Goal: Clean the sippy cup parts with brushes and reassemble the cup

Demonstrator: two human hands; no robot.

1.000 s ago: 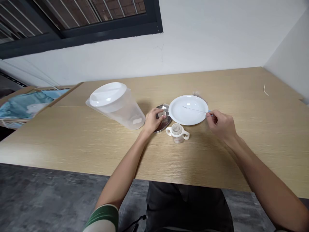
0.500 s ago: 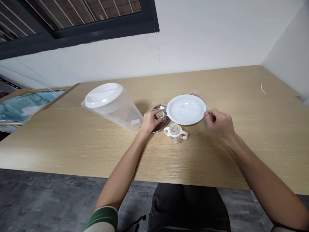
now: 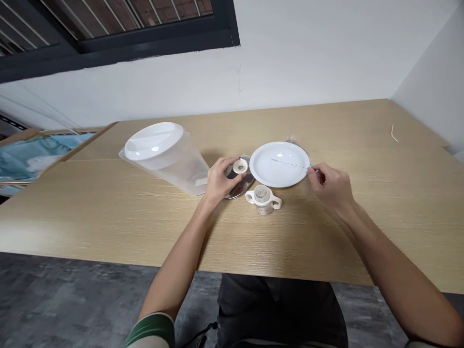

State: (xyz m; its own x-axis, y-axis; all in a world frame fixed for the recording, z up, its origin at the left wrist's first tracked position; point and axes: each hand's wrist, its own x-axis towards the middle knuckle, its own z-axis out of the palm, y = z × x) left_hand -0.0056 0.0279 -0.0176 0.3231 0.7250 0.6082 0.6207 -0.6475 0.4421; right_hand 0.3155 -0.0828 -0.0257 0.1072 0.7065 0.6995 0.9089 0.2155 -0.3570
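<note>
My left hand (image 3: 218, 181) has its thumb and fingers around a small round white plastic piece (image 3: 240, 166) with a hole in its middle. This piece is over a round shiny metal dish (image 3: 237, 191). In my right hand (image 3: 330, 186) a thin straw brush (image 3: 291, 164) with a blue end is pinched; its tip reaches over the white oval plate (image 3: 264, 172). Between my hands, on the near side of the plate, stands a small white two-handled cup (image 3: 266, 199) with a ringed top.
Left of my left hand lies a translucent pitcher (image 3: 170, 159) with a white lid. A short bent cream-coloured strip (image 3: 393, 133) is at the far right of the wooden table (image 3: 126, 222). Something greyish and fluffy (image 3: 292, 139) shows behind the plate.
The white piece has turned so its flat face with the hole points up at me. My left hand has shifted slightly left, its fingers spread a little wider. My right hand has barely moved.
</note>
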